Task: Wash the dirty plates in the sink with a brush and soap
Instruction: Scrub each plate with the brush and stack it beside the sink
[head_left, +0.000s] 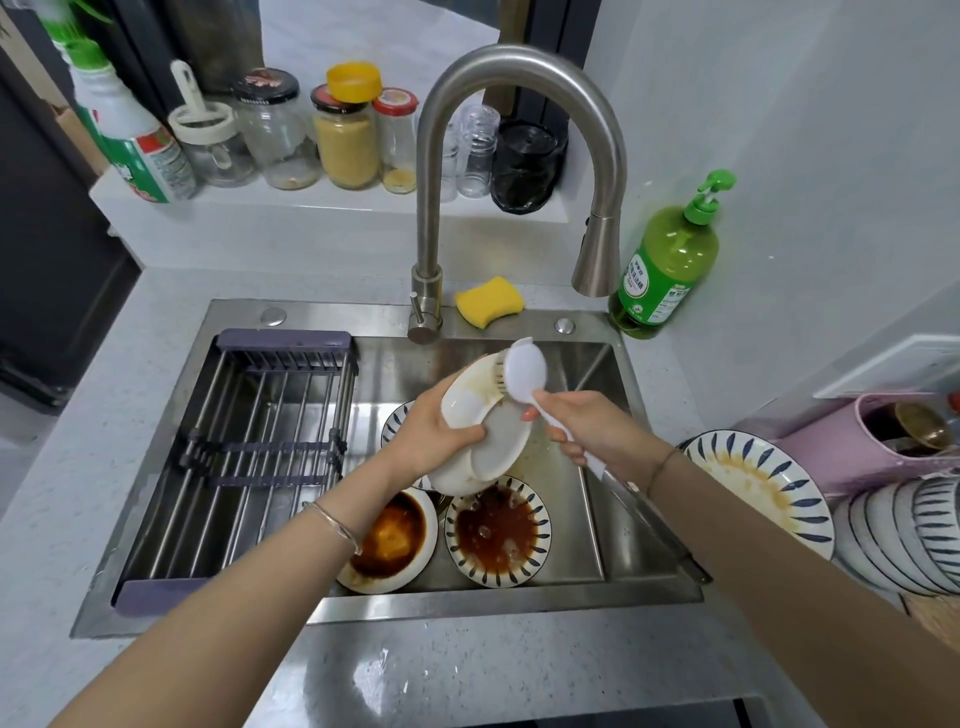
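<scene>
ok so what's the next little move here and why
Probably drag the brush down across the plate: its bristles sit at the upper rim, yellowish smears show on the face, and the left hand holds the plate tilted over the sink.

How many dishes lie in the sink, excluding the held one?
3: white sauce-stained bowl front left, blue-striped bowl of brown liquid front right, blue-striped dish behind left hand. Others may hide under the held white plate.

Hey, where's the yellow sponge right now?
In the head view, the yellow sponge lies on the sink's back rim, just right of the faucet base and left of the green soap bottle.
</scene>
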